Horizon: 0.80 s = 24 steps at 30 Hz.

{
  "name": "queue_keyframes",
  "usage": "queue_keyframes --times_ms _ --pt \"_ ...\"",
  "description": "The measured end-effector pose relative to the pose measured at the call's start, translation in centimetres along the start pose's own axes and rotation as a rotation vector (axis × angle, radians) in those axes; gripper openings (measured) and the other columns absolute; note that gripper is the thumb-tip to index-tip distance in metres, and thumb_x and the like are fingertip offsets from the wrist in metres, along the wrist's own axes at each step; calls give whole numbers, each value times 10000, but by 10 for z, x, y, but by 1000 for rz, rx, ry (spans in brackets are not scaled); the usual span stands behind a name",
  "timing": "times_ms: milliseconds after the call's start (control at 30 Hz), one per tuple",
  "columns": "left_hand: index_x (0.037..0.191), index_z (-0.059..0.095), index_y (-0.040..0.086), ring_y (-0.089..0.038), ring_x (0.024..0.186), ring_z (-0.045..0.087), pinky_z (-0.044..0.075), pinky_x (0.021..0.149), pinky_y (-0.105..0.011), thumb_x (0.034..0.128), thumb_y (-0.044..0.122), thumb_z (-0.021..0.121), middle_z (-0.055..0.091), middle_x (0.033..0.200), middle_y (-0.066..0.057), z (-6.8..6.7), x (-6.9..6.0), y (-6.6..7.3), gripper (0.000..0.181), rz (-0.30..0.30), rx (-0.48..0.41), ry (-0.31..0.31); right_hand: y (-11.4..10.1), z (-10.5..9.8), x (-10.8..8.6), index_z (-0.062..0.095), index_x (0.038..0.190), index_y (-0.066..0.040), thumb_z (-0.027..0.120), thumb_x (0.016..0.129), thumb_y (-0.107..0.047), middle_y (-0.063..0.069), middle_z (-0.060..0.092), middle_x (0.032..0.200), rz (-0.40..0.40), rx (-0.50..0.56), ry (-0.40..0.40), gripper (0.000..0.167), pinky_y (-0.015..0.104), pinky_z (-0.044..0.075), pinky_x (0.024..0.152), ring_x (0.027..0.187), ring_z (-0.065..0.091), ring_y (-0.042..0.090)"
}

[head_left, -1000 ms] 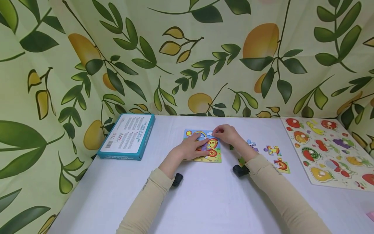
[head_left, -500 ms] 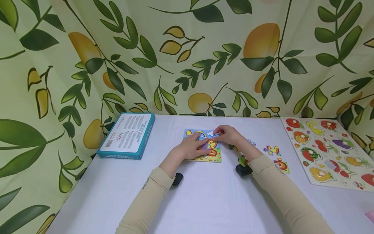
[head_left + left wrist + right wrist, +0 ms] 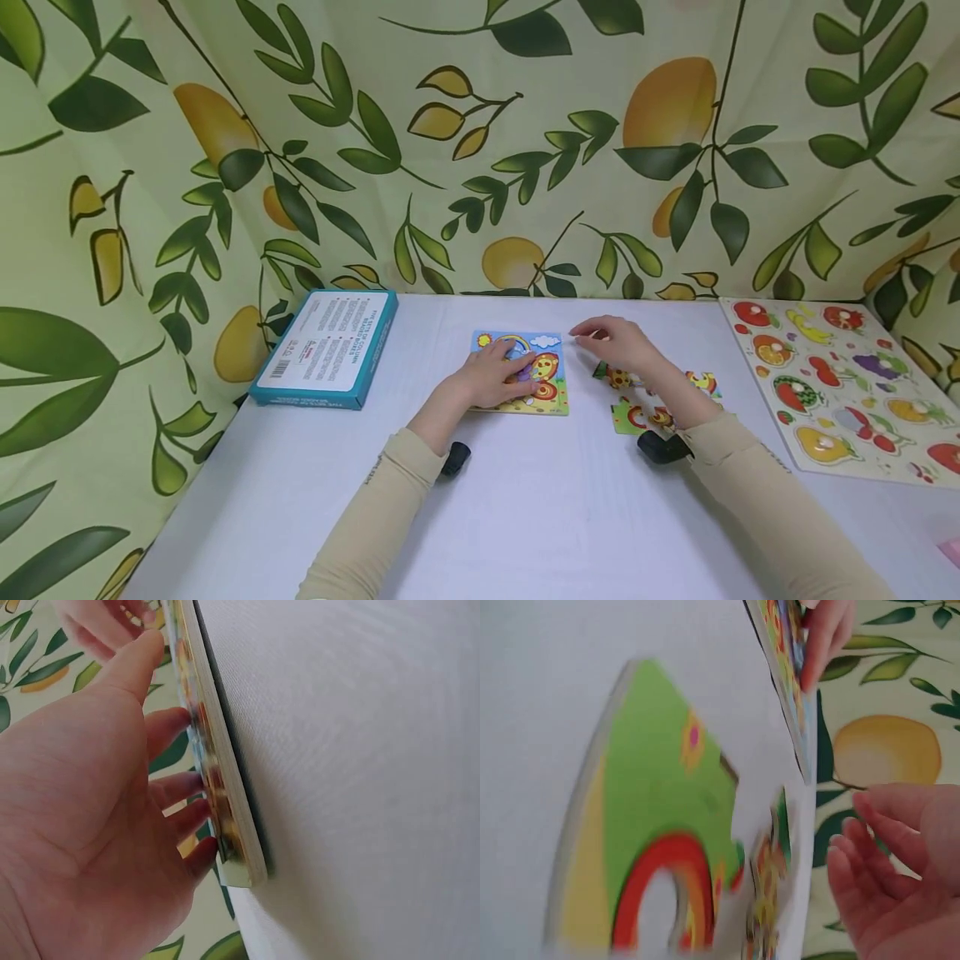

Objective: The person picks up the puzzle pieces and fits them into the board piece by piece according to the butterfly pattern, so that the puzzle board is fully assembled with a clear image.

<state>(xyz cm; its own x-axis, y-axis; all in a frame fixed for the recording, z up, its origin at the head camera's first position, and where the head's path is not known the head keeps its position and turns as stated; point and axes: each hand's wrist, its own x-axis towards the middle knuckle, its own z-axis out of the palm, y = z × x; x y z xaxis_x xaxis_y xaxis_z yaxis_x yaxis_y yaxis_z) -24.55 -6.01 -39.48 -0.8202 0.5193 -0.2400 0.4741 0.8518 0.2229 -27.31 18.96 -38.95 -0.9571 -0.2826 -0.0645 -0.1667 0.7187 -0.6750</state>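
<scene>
A colourful jigsaw puzzle board [image 3: 553, 403], with a rainbow, sun and cloud, lies flat on the white table. My left hand [image 3: 491, 379] rests on its left half with fingers spread, covering part of the picture. The left wrist view shows those fingertips touching the face of the board [image 3: 238, 817]. Just right of the board's upper corner, my right hand [image 3: 618, 343] hovers with loosely bent fingers and nothing visible in them. Below it lie loose puzzle pieces, including a green one [image 3: 627, 415] and a spotted one [image 3: 618, 378]. My right forearm hides some of them.
Farther right is another loose piece [image 3: 703, 382], and beyond it a large fruit peg board [image 3: 832, 392]. A teal-edged white box [image 3: 326, 350] lies at the back left. Patterned curtain [image 3: 480, 167] hangs behind the table. A black device [image 3: 663, 448] sits at my right wrist.
My right hand has left the board's upper right corner and moved right, baring the cloud and more loose pieces. My left hand stays put.
</scene>
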Motion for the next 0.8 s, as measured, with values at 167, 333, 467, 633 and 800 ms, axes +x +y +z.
queue_keyframes --times_ms 167,333,467,633,800 --pt "1548 280 302 -277 1476 121 175 1163 -490 974 605 409 165 1605 -92 0 1 -1 661 11 -11 16 12 -16 -22 677 1160 -40 635 951 -269 155 632 1145 15 -64 78 313 425 466 810 1037 526 313" --pt "1540 314 273 -278 1474 129 160 1166 -494 973 594 429 179 1599 -97 0 1 -2 662 13 -56 32 18 -22 -42 688 1074 -30 774 832 -353 173 611 1108 49 -223 2 412 466 464 801 1020 465 347" --pt "1533 336 261 -290 1477 111 132 1173 -499 969 582 452 171 1601 -105 0 1 -3 660 4 -125 38 19 -19 -50 679 1026 -28 828 774 -358 171 597 1085 37 -288 -15 441 494 445 827 1040 430 366" --pt "1532 335 241 -310 1484 63 121 1170 -524 969 577 457 89 1624 -101 0 1 -4 667 -8 -205 37 22 -14 -50 641 1040 -12 814 799 -306 140 597 1043 16 -220 -9 418 490 425 835 1045 414 364" --pt "1533 328 191 -308 1486 33 133 1172 -511 973 537 494 42 1635 -75 1 -6 -12 679 9 -311 73 23 -10 -48 587 1042 -48 790 829 -241 96 586 989 -14 -130 3 352 416 410 753 965 439 316"
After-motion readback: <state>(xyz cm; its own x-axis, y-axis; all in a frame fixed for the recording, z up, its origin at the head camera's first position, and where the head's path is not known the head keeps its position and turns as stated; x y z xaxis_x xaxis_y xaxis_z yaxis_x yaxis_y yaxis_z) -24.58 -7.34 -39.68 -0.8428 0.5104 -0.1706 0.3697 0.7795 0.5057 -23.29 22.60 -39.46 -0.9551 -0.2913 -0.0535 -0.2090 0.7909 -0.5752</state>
